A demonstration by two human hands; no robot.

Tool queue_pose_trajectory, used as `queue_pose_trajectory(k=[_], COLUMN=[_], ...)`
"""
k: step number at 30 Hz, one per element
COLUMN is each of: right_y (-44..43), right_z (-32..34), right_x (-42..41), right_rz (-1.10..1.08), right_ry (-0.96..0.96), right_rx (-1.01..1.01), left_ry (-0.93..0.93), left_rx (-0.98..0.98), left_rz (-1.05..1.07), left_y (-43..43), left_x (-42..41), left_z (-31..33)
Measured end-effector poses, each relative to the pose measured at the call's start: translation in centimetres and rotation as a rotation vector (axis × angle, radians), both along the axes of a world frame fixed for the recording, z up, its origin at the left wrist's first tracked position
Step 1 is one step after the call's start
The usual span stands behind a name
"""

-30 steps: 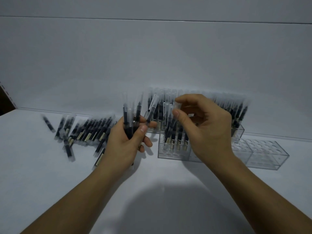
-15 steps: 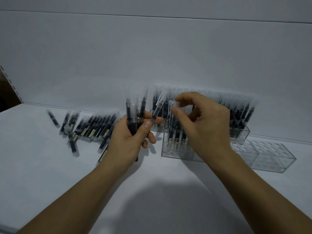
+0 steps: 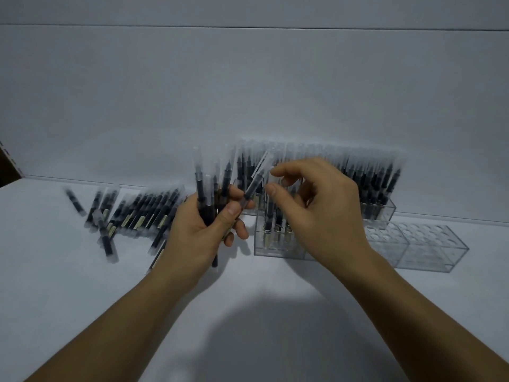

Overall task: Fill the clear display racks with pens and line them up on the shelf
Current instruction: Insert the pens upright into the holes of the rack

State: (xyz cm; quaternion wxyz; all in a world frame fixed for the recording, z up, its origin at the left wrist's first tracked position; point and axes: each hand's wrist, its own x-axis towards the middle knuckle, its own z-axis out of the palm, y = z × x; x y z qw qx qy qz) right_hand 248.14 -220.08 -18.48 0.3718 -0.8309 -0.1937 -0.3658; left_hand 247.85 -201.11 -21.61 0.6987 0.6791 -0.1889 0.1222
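Observation:
My left hand grips a bundle of black pens with clear caps, held upright. One pen leans out of the bundle to the right. My right hand hovers over the left end of the front clear rack. Its thumb and forefinger pinch the blurred clear cap of a pen that stands in that rack with a few others. Behind it, a back row of racks is packed with upright pens. Two clear racks to the right hold no pens.
Several loose pens lie in a rough row on the white shelf to the left of my left hand. A white back wall rises right behind the racks. A dark opening shows at the far left edge.
My right hand has drifted slightly left over the front rack, closer to the leaning pen. My left hand keeps hold of its bundle.

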Motion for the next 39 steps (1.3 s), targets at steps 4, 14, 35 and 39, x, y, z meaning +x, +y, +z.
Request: queue_pose_trajectory(k=[4,14,35,39], right_y=[-0.2,-1.1,-3.1,-2.7], right_z=[0.1,0.9,1.2,1.3], right_x=[-0.5,-1.4,-0.7,-0.6], right_rz=[0.133,0.352,0.098,0.107], right_ry=[0.126,0.226,-0.101,-0.103], right_rx=[0.207,0.578,0.356,0.362], left_ry=[-0.024,-0.045,0.107,0.084], left_rx=[0.03,0.123,0.041,0.029], left_rz=[-0.05,-0.032,0.057,0.064], left_y=[-0.1,-0.5,-0.1,0.0], left_x=[-0.1,-0.4,0.2,0.3], left_z=[0.0,-0.2,-0.8,-0.5])
